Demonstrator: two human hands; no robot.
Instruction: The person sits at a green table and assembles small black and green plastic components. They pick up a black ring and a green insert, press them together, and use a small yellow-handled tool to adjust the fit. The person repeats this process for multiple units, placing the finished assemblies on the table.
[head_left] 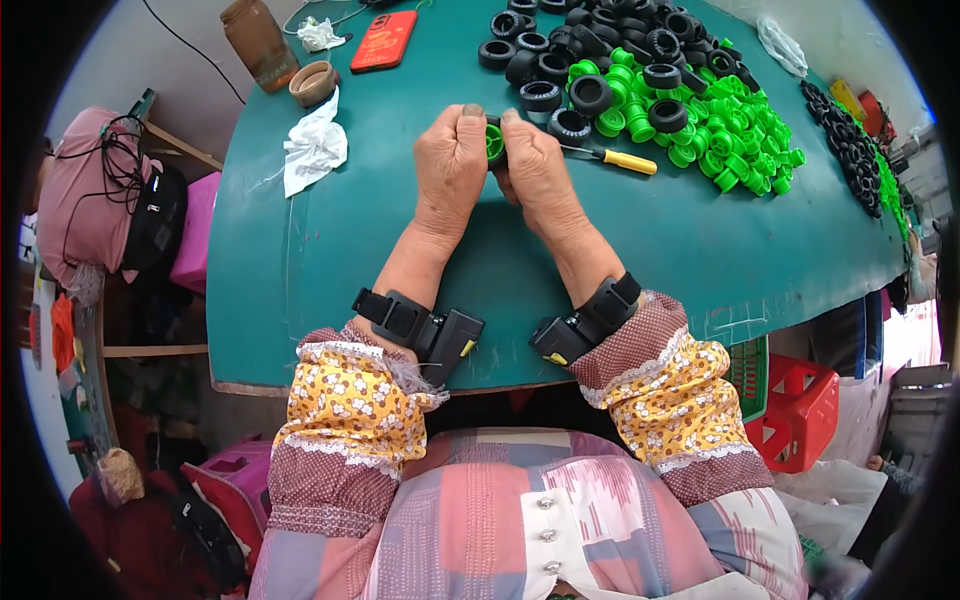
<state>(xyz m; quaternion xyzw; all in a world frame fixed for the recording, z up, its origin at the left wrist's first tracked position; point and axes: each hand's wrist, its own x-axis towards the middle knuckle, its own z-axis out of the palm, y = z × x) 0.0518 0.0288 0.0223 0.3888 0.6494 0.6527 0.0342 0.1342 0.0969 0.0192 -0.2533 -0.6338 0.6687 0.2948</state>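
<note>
Between my two hands, above the middle of the green table (340, 260), is a small toy wheel: a green plastic hub (494, 142) with a black tyre around it. My left hand (447, 165) grips its left side, thumb upright against the edge. From the right, my right hand (540, 165) closes on the same wheel, its thumb also along the rim. Fingers cover most of the tyre. Just beyond my right hand lies a screwdriver (630, 162) with a yellow handle, its shaft pointing toward that hand. Loose green hubs (735, 135) and black tyres (590, 95) are heaped behind it.
Toward the back left stand a brown bottle (258, 45) and its round lid (314, 83), beside a red phone (384, 42) and crumpled white tissue (315, 145). A clear plastic bag (782, 46) lies back right. Red plastic stools (800, 415) stand beyond the table's right front edge.
</note>
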